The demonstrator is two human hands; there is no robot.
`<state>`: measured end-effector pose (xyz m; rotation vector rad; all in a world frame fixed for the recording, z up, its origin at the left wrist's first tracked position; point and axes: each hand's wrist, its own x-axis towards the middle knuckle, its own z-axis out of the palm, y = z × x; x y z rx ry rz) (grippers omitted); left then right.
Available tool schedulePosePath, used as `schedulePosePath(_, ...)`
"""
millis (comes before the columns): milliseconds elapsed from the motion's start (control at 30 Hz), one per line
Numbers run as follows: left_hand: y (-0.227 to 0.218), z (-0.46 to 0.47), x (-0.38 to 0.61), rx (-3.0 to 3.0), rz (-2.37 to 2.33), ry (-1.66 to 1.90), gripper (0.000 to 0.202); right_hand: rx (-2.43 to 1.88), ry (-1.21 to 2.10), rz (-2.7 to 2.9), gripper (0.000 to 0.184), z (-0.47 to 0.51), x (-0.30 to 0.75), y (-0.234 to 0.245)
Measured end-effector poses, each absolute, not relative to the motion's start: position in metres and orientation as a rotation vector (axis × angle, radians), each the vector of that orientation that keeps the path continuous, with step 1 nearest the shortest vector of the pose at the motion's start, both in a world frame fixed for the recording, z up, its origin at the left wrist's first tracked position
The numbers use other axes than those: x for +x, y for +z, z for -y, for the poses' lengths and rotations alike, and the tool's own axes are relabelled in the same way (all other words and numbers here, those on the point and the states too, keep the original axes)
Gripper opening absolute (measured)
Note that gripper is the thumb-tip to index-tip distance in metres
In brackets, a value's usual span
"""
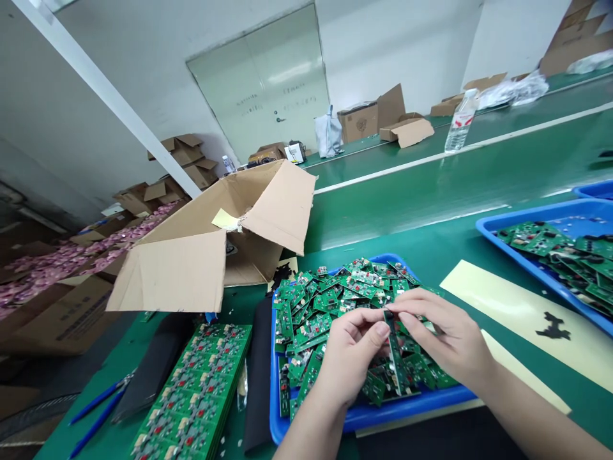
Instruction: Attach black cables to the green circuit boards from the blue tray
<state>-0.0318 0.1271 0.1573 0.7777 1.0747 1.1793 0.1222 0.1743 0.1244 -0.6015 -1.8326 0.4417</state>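
Observation:
My left hand pinches a narrow green circuit board between thumb and fingers, holding it on edge above the blue tray. At the top end of that board, the fingertips of my right hand are closed on a small black piece, partly hidden by the fingers. Beneath both hands, the blue tray is heaped with loose green circuit boards. Right of the hands lies yellow backing paper with black cut pieces stuck on it.
Joined board panels are stacked left of the tray, near blue-handled pliers and black foam strips. Behind stands an open cardboard box. Another blue tray holds boards at right. A water bottle stands farther back.

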Motion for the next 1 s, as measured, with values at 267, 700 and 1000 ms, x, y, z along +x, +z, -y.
schedulePosePath(267, 0.159, -0.128, -0.032, 0.746, -1.036, 1.176, 0.045, -0.611, 0.458, 1.841, 0.011, -0.175, 0.121, 0.122)
schedulePosePath(700, 0.144, -0.134, -0.028, 0.622, -0.962, 1.166, 0.049, -0.737, 0.558, 1.786, 0.019, -0.186, 0.111, 0.11)
schedulePosePath(1000, 0.141, -0.134, -0.031, 0.672, -0.909, 1.194, 0.046, -0.677, 0.586, 1.853, 0.021, -0.19, 0.109, 0.116)
